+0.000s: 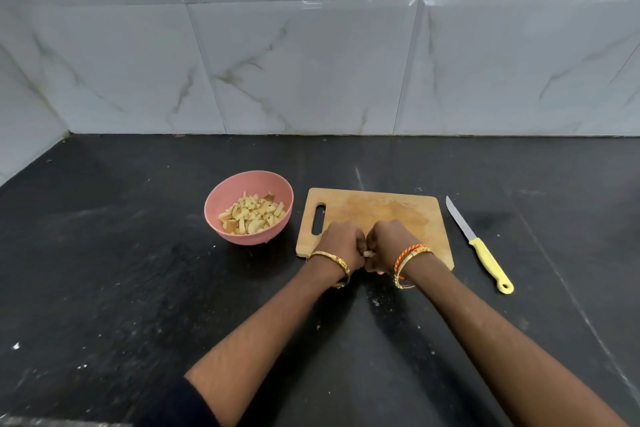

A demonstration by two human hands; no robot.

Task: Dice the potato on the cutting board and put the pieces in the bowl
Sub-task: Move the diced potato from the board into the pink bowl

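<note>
Left hand [343,244] and right hand [391,244] cupped together on wooden cutting board [381,208], fingers curled round potato pieces [369,254]. Pink bowl [227,196] held diced potato [251,215]. Yellow-handled knife [479,246] lay right of board.

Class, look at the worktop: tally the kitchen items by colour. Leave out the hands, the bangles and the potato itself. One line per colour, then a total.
Pink: 1, the bowl
Wooden tan: 1, the cutting board
Yellow-handled: 1, the knife
Total: 3
</note>
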